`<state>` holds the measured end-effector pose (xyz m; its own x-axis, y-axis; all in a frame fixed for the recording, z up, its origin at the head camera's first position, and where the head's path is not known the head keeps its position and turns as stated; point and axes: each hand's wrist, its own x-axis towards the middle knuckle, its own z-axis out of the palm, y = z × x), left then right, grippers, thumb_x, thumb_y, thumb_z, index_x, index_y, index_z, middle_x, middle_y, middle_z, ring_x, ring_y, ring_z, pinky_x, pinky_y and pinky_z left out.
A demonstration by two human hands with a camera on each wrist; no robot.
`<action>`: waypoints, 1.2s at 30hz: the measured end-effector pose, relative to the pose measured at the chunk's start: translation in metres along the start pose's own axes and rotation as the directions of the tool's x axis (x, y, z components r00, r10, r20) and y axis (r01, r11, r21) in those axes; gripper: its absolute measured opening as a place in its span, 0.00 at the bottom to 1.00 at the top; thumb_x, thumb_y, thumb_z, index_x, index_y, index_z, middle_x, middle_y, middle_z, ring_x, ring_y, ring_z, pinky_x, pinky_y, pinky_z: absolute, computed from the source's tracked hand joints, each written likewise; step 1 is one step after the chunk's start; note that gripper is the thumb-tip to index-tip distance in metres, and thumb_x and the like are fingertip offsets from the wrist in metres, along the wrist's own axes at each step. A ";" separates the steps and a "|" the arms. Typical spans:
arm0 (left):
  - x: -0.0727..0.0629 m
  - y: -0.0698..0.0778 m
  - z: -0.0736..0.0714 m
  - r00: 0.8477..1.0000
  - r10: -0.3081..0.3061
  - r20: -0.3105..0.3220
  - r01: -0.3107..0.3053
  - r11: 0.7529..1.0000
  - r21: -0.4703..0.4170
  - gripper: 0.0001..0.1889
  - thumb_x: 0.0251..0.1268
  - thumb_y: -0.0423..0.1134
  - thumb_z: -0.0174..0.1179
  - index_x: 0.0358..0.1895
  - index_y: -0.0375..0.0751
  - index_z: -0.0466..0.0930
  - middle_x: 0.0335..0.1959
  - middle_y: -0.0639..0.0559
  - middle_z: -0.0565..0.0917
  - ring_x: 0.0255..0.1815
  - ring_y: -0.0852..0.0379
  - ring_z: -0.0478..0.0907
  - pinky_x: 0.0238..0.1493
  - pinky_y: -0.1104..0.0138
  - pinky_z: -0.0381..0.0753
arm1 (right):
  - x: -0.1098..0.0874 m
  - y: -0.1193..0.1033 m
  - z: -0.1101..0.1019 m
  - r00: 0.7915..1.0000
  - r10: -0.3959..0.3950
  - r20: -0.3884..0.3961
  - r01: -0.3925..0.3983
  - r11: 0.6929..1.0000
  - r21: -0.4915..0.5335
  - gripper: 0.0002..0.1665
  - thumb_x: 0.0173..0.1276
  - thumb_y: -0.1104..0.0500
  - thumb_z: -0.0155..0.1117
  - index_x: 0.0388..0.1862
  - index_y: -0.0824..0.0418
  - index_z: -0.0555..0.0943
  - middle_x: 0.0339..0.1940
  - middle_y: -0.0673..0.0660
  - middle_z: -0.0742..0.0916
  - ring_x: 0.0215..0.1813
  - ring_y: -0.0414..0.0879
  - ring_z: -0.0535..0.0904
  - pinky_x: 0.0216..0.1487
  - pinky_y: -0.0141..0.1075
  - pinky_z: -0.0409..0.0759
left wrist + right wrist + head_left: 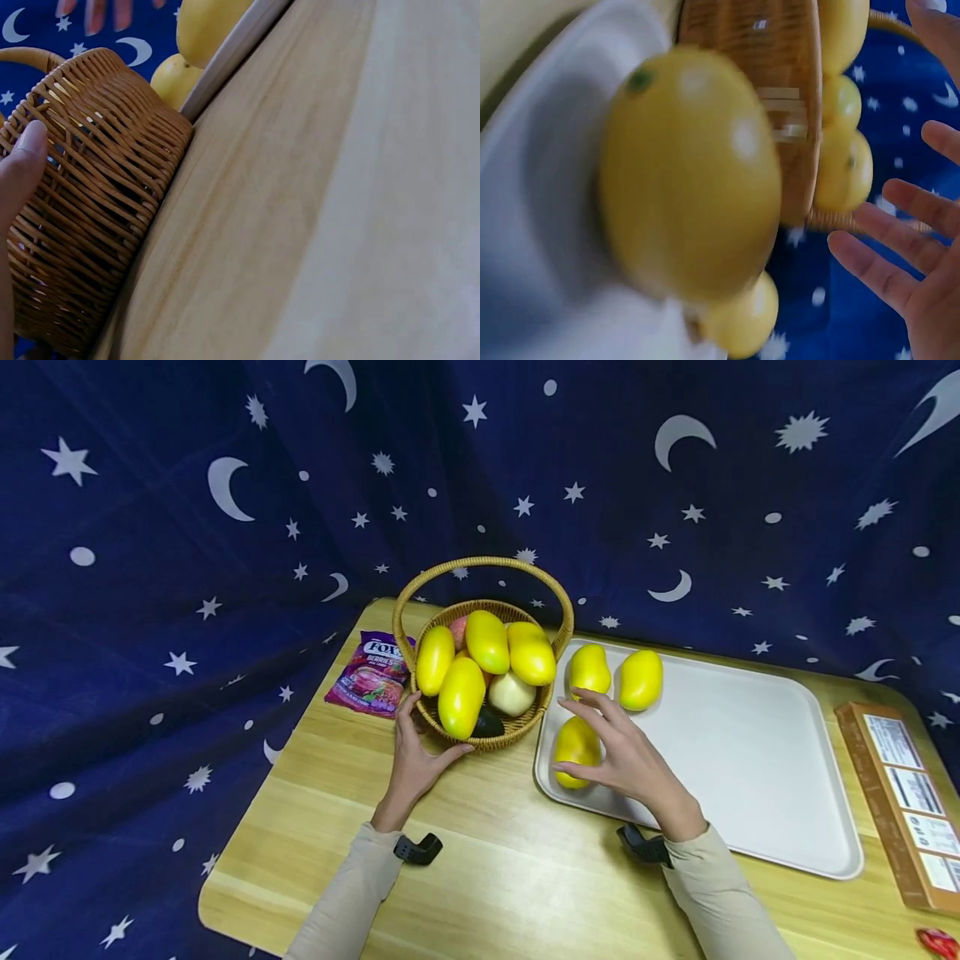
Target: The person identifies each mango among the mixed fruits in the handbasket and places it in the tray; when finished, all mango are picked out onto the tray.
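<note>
A wicker basket (480, 745) with a tall arched handle holds several yellow mangoes (461, 697), a pale round fruit (512, 695), a dark fruit (489, 723) and a partly hidden pinkish one. My left hand (420, 764) grips the basket's near left side, fingers at the left and thumb at the front; in the left wrist view the thumb (28, 154) lies against the weave. Three mangoes are on the white tray (738, 752). Over the nearest mango (576, 752), my right hand (630, 756) hovers with fingers spread, apart from it in the right wrist view.
Left of the basket lies a purple candy bag (371, 675). A brown box (896, 802) stands along the tray's right side, with a small red wrapped item (937, 941) at the table's right corner. Behind the wooden table (315, 827) hangs a blue star-patterned cloth (600, 460).
</note>
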<state>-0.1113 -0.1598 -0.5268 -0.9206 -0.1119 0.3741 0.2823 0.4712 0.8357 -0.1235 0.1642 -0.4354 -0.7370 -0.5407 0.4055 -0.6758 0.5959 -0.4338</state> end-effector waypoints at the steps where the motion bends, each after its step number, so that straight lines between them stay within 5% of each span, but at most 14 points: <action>1: 0.000 0.000 0.000 1.000 0.001 -0.001 -0.001 1.000 0.000 0.60 0.42 0.49 0.80 0.75 0.48 0.46 0.75 0.42 0.53 0.70 0.43 0.58 0.56 0.48 0.70 | 0.006 -0.004 0.002 1.000 -0.022 -0.004 0.022 1.000 0.013 0.53 0.45 0.44 0.83 0.70 0.53 0.70 0.69 0.61 0.72 0.67 0.57 0.69 0.59 0.55 0.75; 10: 0.001 -0.004 0.000 0.998 0.053 -0.019 -0.053 0.999 0.004 0.59 0.42 0.54 0.78 0.75 0.44 0.48 0.74 0.41 0.55 0.73 0.43 0.56 0.68 0.46 0.62 | 0.059 -0.036 0.033 0.988 -0.151 0.034 0.147 0.985 0.086 0.49 0.51 0.43 0.79 0.71 0.52 0.70 0.74 0.62 0.67 0.71 0.57 0.65 0.61 0.52 0.75; 13: 0.001 -0.006 -0.001 0.997 0.078 -0.022 -0.078 0.997 0.013 0.59 0.42 0.50 0.80 0.75 0.44 0.48 0.74 0.40 0.56 0.69 0.43 0.60 0.60 0.49 0.69 | 0.075 -0.045 0.045 0.988 -0.140 0.063 0.131 0.983 0.131 0.50 0.52 0.41 0.78 0.72 0.51 0.68 0.75 0.61 0.64 0.73 0.56 0.63 0.63 0.52 0.74; 18: 0.001 -0.008 -0.001 0.997 0.080 -0.018 -0.080 0.996 0.029 0.56 0.47 0.64 0.71 0.75 0.44 0.49 0.73 0.41 0.56 0.63 0.44 0.63 0.50 0.54 0.74 | 0.097 -0.056 0.060 0.982 -0.156 0.109 0.136 0.975 0.175 0.51 0.52 0.42 0.78 0.73 0.51 0.67 0.77 0.61 0.62 0.77 0.57 0.57 0.69 0.54 0.67; 25: 0.002 -0.007 -0.002 0.997 0.075 -0.003 -0.075 0.996 0.041 0.55 0.51 0.70 0.62 0.75 0.43 0.49 0.73 0.39 0.56 0.60 0.44 0.65 0.50 0.55 0.74 | 0.109 -0.062 0.071 0.973 -0.158 0.171 0.130 0.978 0.164 0.49 0.54 0.45 0.78 0.73 0.52 0.68 0.79 0.62 0.60 0.80 0.62 0.48 0.72 0.57 0.61; 31: 0.002 -0.008 -0.002 0.997 0.081 -0.011 -0.081 0.996 0.038 0.53 0.51 0.62 0.69 0.74 0.42 0.50 0.72 0.40 0.57 0.58 0.45 0.66 0.49 0.57 0.75 | 0.111 -0.062 0.074 0.979 -0.130 0.156 0.102 0.980 0.172 0.45 0.53 0.47 0.79 0.68 0.55 0.72 0.77 0.62 0.63 0.79 0.64 0.51 0.72 0.56 0.63; 36: 0.001 -0.009 -0.001 0.997 0.082 -0.017 -0.081 0.996 0.035 0.54 0.51 0.65 0.67 0.74 0.42 0.50 0.73 0.40 0.57 0.60 0.44 0.65 0.49 0.56 0.75 | 0.109 -0.062 0.072 0.983 -0.136 0.125 0.114 0.980 0.164 0.44 0.51 0.46 0.80 0.66 0.54 0.74 0.76 0.61 0.65 0.78 0.64 0.54 0.72 0.55 0.63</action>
<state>-0.1144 -0.1654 -0.5339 -0.8897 -0.0881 0.4481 0.3465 0.5089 0.7880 -0.1627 0.0251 -0.4221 -0.6336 -0.6866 0.3567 -0.7477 0.4248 -0.5104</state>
